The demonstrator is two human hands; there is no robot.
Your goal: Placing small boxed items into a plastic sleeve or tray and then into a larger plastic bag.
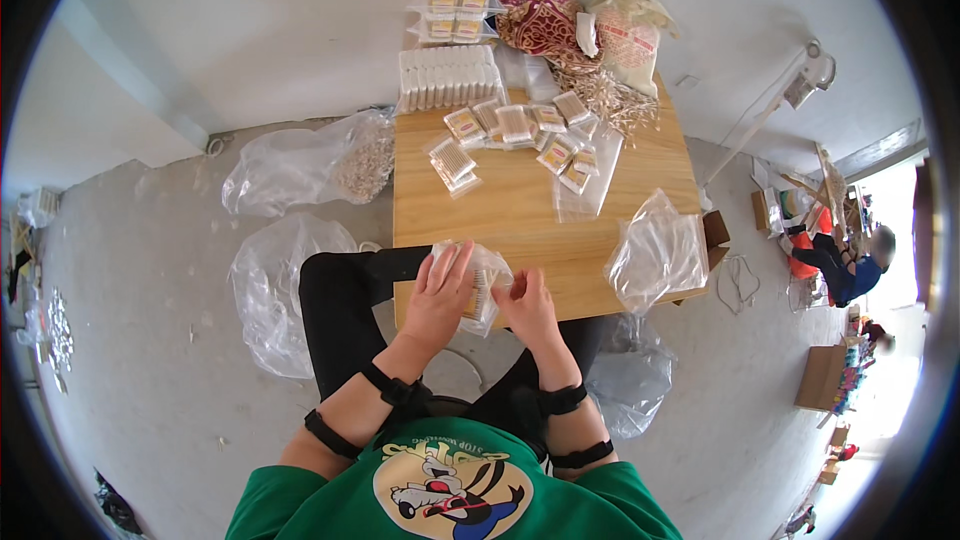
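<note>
At the table's near edge, my left hand (438, 290) is wrapped over a clear plastic bag (493, 265) with small packs of cotton swabs (477, 298) showing inside it. My right hand (528, 306) pinches the bag's right side, thumb and fingers pressed together. The left hand hides much of the packs. Farther out on the wooden table (480, 215), several loose swab packs (512, 124) lie scattered, some stacked on one another. Two or three more packs (451, 164) rest in a small heap nearer to me.
White bundled packs (447, 78) stand at the far left, below bagged packs (465, 2). Loose swabs (615, 100) spill beside a patterned red cloth (545, 15) and a full bag (628, 40). Plastic bags (658, 252) lie at the right edge; others (295, 290) are on the floor.
</note>
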